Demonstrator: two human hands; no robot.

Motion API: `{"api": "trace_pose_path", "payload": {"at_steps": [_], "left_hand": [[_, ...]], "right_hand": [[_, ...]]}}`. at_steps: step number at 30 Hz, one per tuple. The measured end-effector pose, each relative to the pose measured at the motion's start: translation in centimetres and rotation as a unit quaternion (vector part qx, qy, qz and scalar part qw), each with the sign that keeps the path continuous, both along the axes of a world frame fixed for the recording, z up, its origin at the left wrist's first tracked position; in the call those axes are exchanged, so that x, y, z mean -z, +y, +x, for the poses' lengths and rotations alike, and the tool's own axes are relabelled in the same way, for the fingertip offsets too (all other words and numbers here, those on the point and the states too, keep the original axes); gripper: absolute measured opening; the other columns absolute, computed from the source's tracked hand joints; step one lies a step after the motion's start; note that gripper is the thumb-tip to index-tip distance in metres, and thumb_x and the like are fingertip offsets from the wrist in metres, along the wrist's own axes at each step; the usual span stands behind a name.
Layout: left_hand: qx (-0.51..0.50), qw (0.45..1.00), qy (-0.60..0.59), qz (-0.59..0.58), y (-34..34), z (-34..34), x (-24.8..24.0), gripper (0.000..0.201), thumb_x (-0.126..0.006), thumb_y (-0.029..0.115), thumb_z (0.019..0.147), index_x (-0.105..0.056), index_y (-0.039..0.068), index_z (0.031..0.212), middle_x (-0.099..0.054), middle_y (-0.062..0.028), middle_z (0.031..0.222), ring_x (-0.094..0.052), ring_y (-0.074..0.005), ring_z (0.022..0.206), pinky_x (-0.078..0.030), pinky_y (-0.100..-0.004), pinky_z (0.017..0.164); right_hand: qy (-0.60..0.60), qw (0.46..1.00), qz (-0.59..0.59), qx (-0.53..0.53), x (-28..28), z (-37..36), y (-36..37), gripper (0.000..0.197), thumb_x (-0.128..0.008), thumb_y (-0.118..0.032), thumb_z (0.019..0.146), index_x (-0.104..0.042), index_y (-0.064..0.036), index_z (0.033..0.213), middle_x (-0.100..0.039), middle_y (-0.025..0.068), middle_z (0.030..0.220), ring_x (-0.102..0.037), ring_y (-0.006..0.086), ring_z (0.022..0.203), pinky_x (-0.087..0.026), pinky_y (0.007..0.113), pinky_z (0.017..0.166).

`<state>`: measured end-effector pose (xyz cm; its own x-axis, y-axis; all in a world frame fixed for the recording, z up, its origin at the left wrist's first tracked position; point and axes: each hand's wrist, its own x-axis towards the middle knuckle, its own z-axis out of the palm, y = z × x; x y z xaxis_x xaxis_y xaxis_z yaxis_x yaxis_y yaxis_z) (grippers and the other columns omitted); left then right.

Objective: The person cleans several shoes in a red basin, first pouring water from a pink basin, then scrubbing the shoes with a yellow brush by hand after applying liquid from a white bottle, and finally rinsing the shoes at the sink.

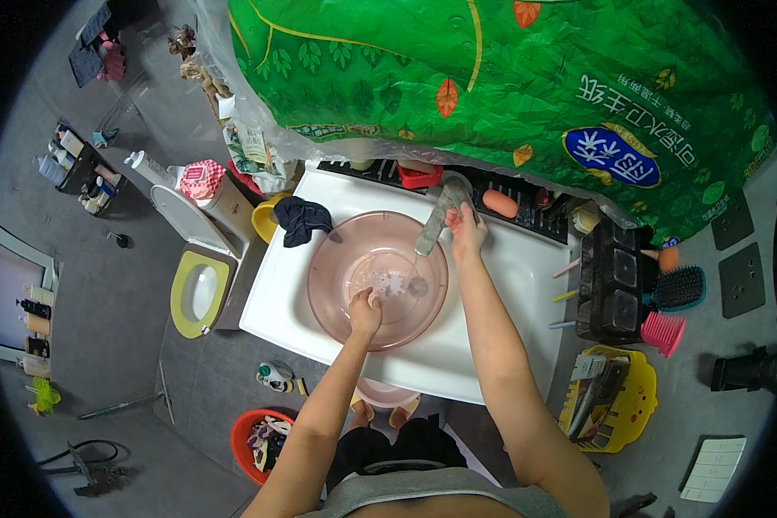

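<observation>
A clear pink plastic basin (337, 298) sits in the white sink (501, 285). My left hand (364, 311) is down inside the basin, fingers bent against its wet bottom where water splashes. My right hand (464, 231) reaches to the back of the sink and rests on the metal faucet (436, 220), whose spout slants down over the basin. Whether the left hand holds anything is hidden by the splash.
A dark cloth (302, 217) lies on the sink's back left corner. A toilet with a yellow seat (197, 289) stands to the left. A large green printed bag (492, 95) hangs over the back. Brushes and a black rack (617, 281) are on the right, with a yellow basket (613, 406) and a red bin (259, 445) on the floor.
</observation>
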<state>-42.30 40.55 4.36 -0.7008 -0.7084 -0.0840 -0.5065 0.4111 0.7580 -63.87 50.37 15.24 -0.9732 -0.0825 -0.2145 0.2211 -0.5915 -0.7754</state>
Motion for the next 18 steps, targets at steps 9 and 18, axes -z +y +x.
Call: {"api": "trace_pose_path", "payload": {"at_steps": [9, 18], "left_hand": [[-0.006, 1.000, 0.008, 0.004, -0.19, 0.18, -0.22, 0.032, -0.051, 0.015, 0.074, -0.053, 0.004, 0.104, -0.051, -0.0183, 0.105, -0.047, -0.0320, 0.099, -0.037, -0.0371, 0.087], [-0.006, 1.000, 0.008, 0.000, -0.16, 0.33, 0.01, 0.033, -0.051, 0.015, 0.074, -0.053, 0.005, 0.104, -0.051, -0.0181, 0.105, -0.046, -0.0326, 0.099, -0.036, -0.0370, 0.087]], "right_hand": [[-0.001, 1.000, 0.000, 0.001, -0.03, 0.07, -0.05, 0.013, -0.054, -0.013, 0.079, -0.051, -0.0011, 0.076, -0.057, 0.0086, 0.064, -0.054, 0.0147, 0.052, -0.046, 0.026, 0.050], [-0.013, 1.000, 0.015, 0.010, -0.50, 0.01, -0.42, 0.013, -0.055, -0.013, 0.078, -0.050, -0.0014, 0.077, -0.056, 0.0086, 0.064, -0.054, 0.0146, 0.051, -0.046, 0.025, 0.048]]}}
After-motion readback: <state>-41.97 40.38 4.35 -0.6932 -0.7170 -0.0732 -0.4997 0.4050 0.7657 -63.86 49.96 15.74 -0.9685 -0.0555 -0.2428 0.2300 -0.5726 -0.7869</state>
